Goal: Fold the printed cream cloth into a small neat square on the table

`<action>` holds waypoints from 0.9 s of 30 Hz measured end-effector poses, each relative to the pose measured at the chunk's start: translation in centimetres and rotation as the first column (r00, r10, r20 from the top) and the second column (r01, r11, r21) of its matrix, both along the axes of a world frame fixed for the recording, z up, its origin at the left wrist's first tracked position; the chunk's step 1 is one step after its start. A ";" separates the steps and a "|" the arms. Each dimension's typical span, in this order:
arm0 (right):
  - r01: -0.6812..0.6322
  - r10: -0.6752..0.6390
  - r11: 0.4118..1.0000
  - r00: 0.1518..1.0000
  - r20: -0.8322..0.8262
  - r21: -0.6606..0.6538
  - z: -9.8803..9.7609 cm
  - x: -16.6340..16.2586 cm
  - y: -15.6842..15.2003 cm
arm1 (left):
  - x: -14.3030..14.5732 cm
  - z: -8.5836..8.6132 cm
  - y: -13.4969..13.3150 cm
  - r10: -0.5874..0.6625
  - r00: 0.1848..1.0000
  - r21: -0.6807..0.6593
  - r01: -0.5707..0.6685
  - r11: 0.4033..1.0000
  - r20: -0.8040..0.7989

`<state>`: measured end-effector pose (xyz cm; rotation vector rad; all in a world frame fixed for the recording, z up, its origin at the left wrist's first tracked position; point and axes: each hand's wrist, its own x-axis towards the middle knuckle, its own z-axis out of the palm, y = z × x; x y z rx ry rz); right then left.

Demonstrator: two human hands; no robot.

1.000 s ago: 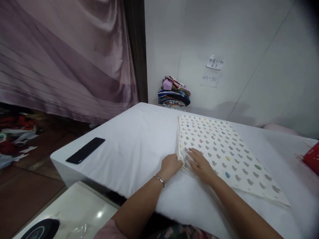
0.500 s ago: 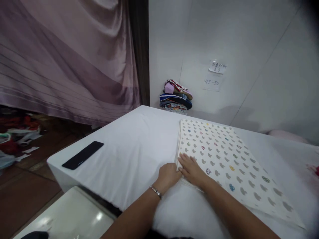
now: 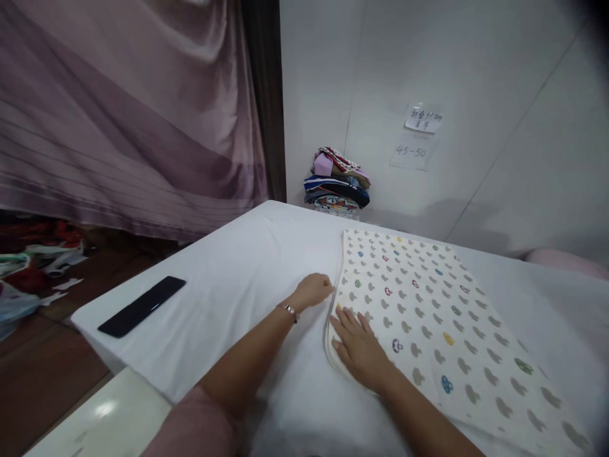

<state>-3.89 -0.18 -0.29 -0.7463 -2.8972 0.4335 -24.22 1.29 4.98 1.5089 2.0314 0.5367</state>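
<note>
A cream cloth with a print of grey and coloured mushrooms (image 3: 419, 298) lies folded in layers on the white-covered table (image 3: 247, 285). At the cloth's left edge is my left hand (image 3: 313, 290), its fingers closed at the edge and a metal bracelet on the wrist. How much of the edge sits between the fingertips is hidden. My right hand (image 3: 359, 346) rests flat on the near left corner of the cloth, fingers spread. Below that hand, the layered edges curve round the corner.
A black phone-like slab (image 3: 143, 306) lies at the table's left end. Folded clothes (image 3: 337, 181) are stacked behind the far edge, by a wall with paper notes (image 3: 412, 152). A pink curtain (image 3: 143, 114) hangs at left. A pale glossy surface (image 3: 104, 412) stands at lower left.
My left hand has moved away from the near corner, farther up along the cloth's left edge. My right hand has shifted slightly nearer to me, still flat on the cloth. The view has shifted a little.
</note>
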 end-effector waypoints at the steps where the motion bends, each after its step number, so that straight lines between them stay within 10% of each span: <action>1: -0.003 0.003 1.000 1.000 -0.006 0.004 -0.1 0.0 0.0 | -0.1 -0.1 1.6 0.044 0.999 0.033 -0.044 0.998 -0.020; 8: -0.023 0.022 1.000 0.999 -0.035 -0.004 -0.4 0.1 0.1 | 1.2 -1.9 8.5 0.184 0.978 0.018 -0.183 0.983 -0.102; 27: -0.020 0.016 0.999 0.998 -0.065 -0.051 -0.2 0.1 0.1 | 2.1 -2.1 10.1 0.149 0.978 -0.143 -0.171 0.975 -0.148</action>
